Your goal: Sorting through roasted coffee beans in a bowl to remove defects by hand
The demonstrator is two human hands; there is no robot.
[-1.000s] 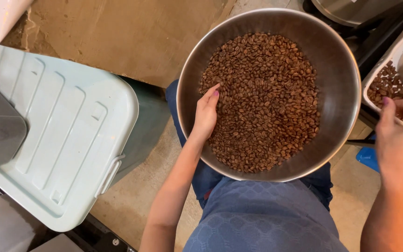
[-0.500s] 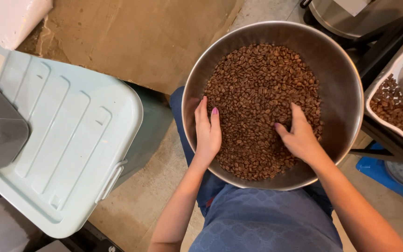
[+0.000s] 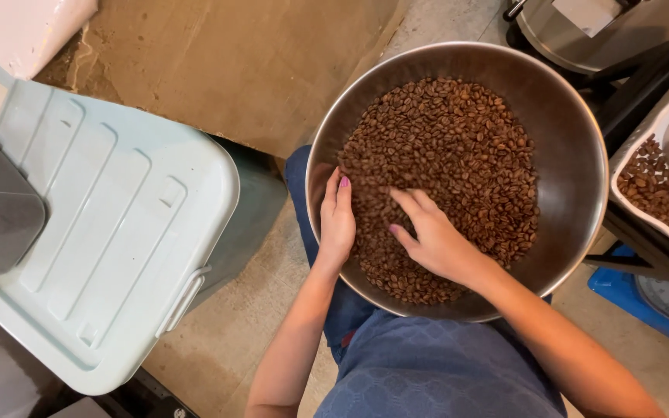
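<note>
Both of my hands lay open and flat, gripping nothing. Left to right: a pale blue plastic bin lid (image 3: 110, 255) sat beside my knee; my left hand (image 3: 337, 220) rested with fingers together against the near-left inner wall of the steel bowl (image 3: 574, 139), at the edge of the roasted coffee beans (image 3: 458, 147); my right hand (image 3: 431, 240) lay palm down on the beans, fingers spread toward the left hand, just apart from it. The bowl rested on my lap. At far right, a white tray (image 3: 644, 139) held more beans.
</note>
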